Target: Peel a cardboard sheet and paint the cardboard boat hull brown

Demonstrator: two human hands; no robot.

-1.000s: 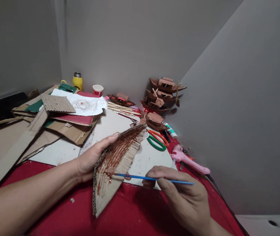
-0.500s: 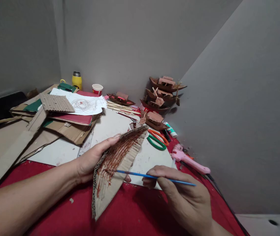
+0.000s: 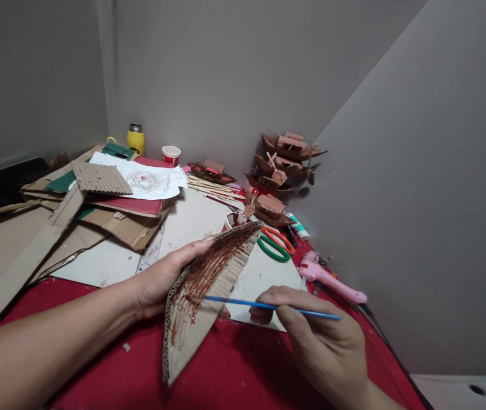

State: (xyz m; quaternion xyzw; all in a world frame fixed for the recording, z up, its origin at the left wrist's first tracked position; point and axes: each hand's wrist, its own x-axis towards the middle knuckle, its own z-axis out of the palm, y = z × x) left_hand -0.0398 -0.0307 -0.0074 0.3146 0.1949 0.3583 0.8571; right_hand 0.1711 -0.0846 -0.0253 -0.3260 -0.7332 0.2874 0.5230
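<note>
My left hand point(image 3: 163, 279) grips a leaf-shaped piece of corrugated cardboard point(image 3: 202, 296) from its left edge and holds it tilted above the red tablecloth. Brown paint streaks cover the cardboard's upper half. My right hand point(image 3: 319, 336) pinches a thin blue paintbrush point(image 3: 268, 306), and its tip touches the painted area near the middle of the cardboard.
Green and orange scissors point(image 3: 274, 244), a pink glue gun point(image 3: 332, 282) and a glue stick point(image 3: 298, 226) lie at right. Brown model boats point(image 3: 288, 162) are stacked by the wall. Cardboard sheets and paper point(image 3: 97, 199) pile up at left, with a yellow flask point(image 3: 135, 139) and a paper cup point(image 3: 171, 154) behind.
The brush tip has slid a little along the cardboard, first left, then slightly right and up. The cardboard has shifted slightly right in my left hand.
</note>
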